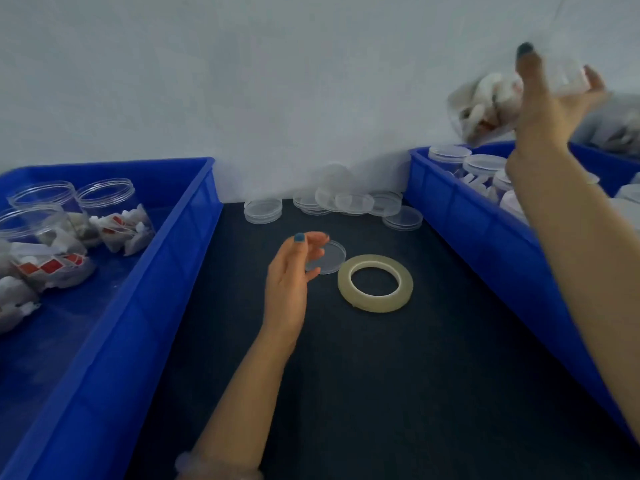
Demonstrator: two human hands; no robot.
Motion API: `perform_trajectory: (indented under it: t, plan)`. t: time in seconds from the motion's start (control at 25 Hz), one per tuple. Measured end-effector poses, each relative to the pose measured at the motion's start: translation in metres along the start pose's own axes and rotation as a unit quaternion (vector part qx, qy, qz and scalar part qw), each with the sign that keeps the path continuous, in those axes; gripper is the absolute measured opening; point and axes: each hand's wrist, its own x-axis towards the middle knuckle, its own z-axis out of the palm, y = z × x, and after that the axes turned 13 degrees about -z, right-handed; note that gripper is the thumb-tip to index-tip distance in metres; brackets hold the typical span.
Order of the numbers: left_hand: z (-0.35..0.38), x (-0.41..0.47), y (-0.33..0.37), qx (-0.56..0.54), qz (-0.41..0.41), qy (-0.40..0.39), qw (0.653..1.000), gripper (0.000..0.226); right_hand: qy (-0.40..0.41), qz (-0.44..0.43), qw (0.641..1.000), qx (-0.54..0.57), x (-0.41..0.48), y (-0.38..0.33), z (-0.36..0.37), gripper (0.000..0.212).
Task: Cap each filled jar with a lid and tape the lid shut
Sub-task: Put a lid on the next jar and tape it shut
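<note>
A dark table [398, 375] holds everything. A big blue bin [166, 278] sits on its left side and another blue bin [460, 216] on its right. Between them lies a roll of clear tape [375, 283]. Clear round lids [332, 202] are piled at the back by the wall.

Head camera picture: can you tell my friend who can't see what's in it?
A left hand holds a clear lid beside a tape roll on a dark table. The right hand lifts a filled jar over the right blue bin.
</note>
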Motion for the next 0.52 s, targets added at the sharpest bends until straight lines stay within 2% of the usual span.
perform_trajectory:
  t: [0.08, 0.24, 0.32, 0.44, 0.52]
  plan:
    - [0.001, 0.000, -0.003, 0.011, -0.005, -0.012, 1.000, 0.034, 0.015, 0.057, 0.994, -0.087, 0.028, 0.019, -0.006, 0.087]
    - [-0.001, 0.001, -0.006, 0.020, -0.033, -0.014, 0.999, 0.032, -0.078, 0.170, 0.945, -0.270, 0.045, 0.064, -0.033, 0.107]
    - [-0.001, 0.003, -0.008, 0.024, -0.041, -0.011, 0.999, 0.031, -0.095, 0.161, 0.936, -0.297, 0.048, 0.075, -0.039, 0.113]
    - [-0.001, 0.004, -0.009, 0.035, -0.040, -0.011, 0.999, 0.030, -0.135, 0.117, 0.926, -0.332, 0.058, 0.075, -0.041, 0.101]
    - [-0.001, 0.004, -0.010, 0.046, -0.034, -0.013, 0.998, 0.030, -0.163, 0.086, 0.906, -0.381, 0.061, 0.074, -0.042, 0.099]
